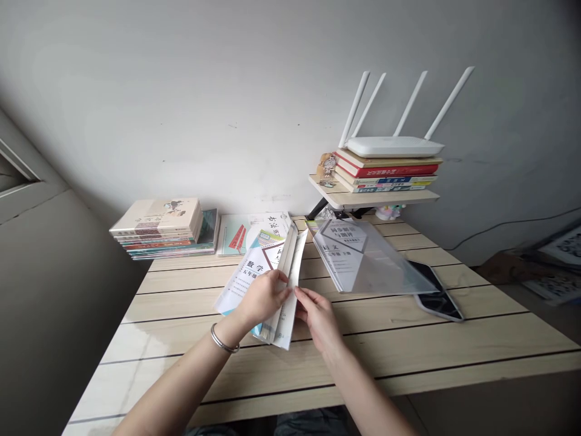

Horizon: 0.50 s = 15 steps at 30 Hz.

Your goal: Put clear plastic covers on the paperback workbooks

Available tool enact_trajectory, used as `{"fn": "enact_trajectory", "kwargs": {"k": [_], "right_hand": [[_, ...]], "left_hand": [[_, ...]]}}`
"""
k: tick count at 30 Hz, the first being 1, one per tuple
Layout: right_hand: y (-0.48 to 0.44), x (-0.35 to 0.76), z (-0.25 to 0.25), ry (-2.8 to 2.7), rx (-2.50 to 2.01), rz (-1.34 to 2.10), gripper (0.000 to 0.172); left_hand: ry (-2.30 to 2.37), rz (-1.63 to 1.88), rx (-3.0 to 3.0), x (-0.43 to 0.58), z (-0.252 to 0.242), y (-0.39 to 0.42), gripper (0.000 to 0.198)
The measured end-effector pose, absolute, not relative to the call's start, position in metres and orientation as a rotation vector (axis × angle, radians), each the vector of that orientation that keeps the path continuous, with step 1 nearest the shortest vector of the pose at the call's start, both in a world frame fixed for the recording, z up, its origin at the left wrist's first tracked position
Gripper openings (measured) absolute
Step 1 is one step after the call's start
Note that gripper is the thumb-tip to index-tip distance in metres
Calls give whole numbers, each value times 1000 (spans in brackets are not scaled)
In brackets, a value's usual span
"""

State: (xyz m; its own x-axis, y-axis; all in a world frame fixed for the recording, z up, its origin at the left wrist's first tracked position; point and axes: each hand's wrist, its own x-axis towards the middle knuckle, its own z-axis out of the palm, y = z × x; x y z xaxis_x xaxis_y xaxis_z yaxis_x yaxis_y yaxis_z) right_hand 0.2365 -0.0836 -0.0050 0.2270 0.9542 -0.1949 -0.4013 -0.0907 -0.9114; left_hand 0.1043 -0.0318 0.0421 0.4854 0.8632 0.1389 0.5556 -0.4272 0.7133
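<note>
A maths workbook (pixel 240 284) with a white and blue printed cover stands partly opened over the table's middle, its pages and back cover fanned to the right. What looks like a clear plastic sleeve shows along its edges. My left hand (pixel 263 297), with a metal bangle on the wrist, is closed around the workbook's page edges from the front. The fingers of my right hand (pixel 318 315) pinch the right-hand cover edge; some fingertips are hidden behind it. To the right lies another workbook (pixel 342 257) with a clear plastic book cover (pixel 394 266) spread over it.
A phone (pixel 438 297) lies partly under the plastic. Stacked books (pixel 158 221) stand at the back left, beside a flat calligraphy book (pixel 231 233). At the back right, a small raised shelf (pixel 376 198) carries books and a white router (pixel 394 146). A wall closes the back.
</note>
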Motion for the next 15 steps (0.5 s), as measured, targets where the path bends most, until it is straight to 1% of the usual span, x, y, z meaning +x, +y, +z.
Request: {"fn": "enact_trajectory", "kwargs": {"k": [5,9,13,15], "right_hand": [[-86,238,-9,-549,-989,1406,29],[-86,235,-8,-520,-950,1412,28],[-89,233,-2,-606,-900,1436,25],[-95,232,2,-682,-872,1465,30]], "left_hand": [[1211,678,2034,100,36,-27,35],[1230,641,1976,97,43,-28,42],[1256,626,1930,96,49,-29,46],[1264,626,1914,95,49,-28,47]]}}
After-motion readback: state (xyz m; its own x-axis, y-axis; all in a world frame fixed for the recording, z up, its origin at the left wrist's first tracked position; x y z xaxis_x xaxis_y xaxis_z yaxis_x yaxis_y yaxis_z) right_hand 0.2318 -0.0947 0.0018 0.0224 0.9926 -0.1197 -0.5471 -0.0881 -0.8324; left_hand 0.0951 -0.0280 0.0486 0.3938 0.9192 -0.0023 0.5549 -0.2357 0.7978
